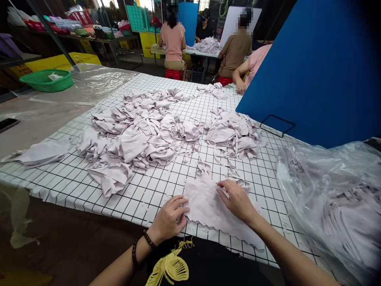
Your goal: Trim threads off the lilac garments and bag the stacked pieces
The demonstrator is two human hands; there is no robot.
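A pale lilac-grey fabric piece (205,202) with a wavy front edge lies flat on the table before me, narrow straps running from its far side. At its left edge, my left hand (169,216) has its fingers curled and closed on the cloth's border. My right hand (236,198) rests over the far right part of the same cloth, its thumb and index finger bent and slightly apart, with nothing visible between them. Small fabric scraps are scattered around the piece.
A large heap of similar cloth pieces (145,135) lies to the left, a smaller heap (232,133) beyond my right hand. A clear plastic bag (312,171) of fabric sits at right below a blue board (312,79). A green basin (47,81) stands far left. Several people work beyond.
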